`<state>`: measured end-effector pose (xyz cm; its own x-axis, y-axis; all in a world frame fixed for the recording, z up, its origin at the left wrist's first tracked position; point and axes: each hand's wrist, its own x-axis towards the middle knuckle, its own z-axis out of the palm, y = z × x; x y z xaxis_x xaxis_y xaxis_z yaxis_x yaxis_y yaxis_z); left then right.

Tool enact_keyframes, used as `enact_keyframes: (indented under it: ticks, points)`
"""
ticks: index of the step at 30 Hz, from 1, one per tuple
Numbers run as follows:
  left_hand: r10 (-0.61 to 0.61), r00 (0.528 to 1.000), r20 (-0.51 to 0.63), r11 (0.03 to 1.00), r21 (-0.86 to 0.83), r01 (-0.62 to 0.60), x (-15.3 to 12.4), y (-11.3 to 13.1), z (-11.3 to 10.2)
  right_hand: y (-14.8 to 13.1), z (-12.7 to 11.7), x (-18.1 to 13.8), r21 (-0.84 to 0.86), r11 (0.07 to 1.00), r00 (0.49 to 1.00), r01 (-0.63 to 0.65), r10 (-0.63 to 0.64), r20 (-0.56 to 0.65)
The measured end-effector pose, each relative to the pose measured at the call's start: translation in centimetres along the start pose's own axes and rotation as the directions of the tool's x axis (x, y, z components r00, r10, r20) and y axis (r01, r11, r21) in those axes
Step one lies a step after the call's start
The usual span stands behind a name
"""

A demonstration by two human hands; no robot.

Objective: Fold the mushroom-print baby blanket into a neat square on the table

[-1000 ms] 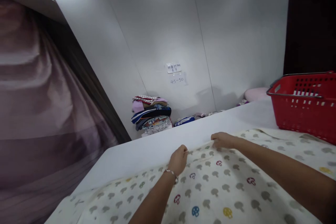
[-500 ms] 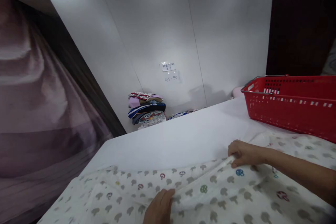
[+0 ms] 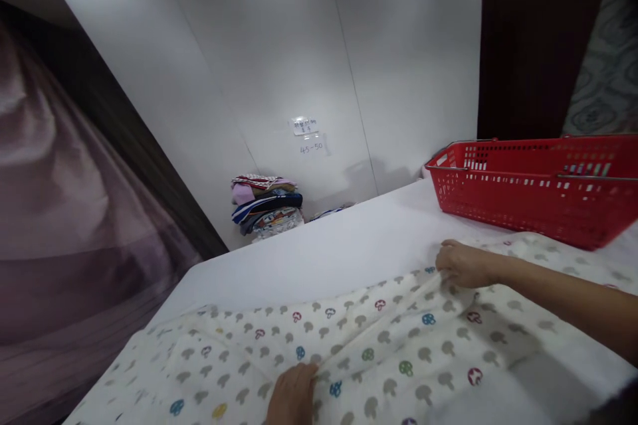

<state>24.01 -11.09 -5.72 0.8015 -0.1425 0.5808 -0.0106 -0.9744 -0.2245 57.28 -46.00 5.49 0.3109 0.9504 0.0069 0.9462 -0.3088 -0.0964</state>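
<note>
A person's two hands, set well apart, work a length of pale cloth spread across the near part of a smooth white table. The right hand, farther out, closes on the cloth near its far edge; the left hand, close to the bottom of the view, bunches the fabric under curled fingers (its thumb is hidden). A taut crease runs slantwise between them. The material looks soft and thin, rumpled into shallow folds and printed with small mushrooms, most of them gray-brown, others blue, green, red and yellow.

Beyond the right hand stands a red plastic basket, oblong and pierced with rows of small slots, its thin metal handles folded down at the rim. Across the table, a stack of folded fabrics, patterned, lilac and blue-striped, rises against a flat white panelled wall. Handwriting there reads "45-50," below a small taped label whose characters are too small to make out. A satiny mauve curtain hangs in loose folds at left.
</note>
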Motion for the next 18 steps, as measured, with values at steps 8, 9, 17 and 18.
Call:
enact_keyframes:
  ticks: [8, 9, 17, 18]
  points:
    - [-0.087, 0.996, 0.006, 0.995, 0.059, 0.086, 0.0, -0.9, -1.3, 3.2, -0.6, -3.0, -0.221, 0.972, 0.988, -0.083, 0.051, -0.149]
    - [-0.121, 0.992, 0.043, 0.991, 0.056, 0.118, -0.3, -0.9, -1.1, 3.6, -0.5, -3.5, -0.220, 0.969, 0.983, -0.111, 0.075, -0.167]
    - [-0.273, 0.931, 0.244, 0.959, -0.011, 0.284, -0.8, -0.5, -0.6, 5.0, -0.5, -6.6, 0.028, 0.962, 0.943, -0.271, 0.271, -0.192]
    - [-0.269, 0.931, 0.248, 0.960, -0.013, 0.281, -0.7, -0.6, -0.7, 5.3, -0.7, -6.9, 0.060, 0.957, 0.938, -0.285, 0.291, -0.188]
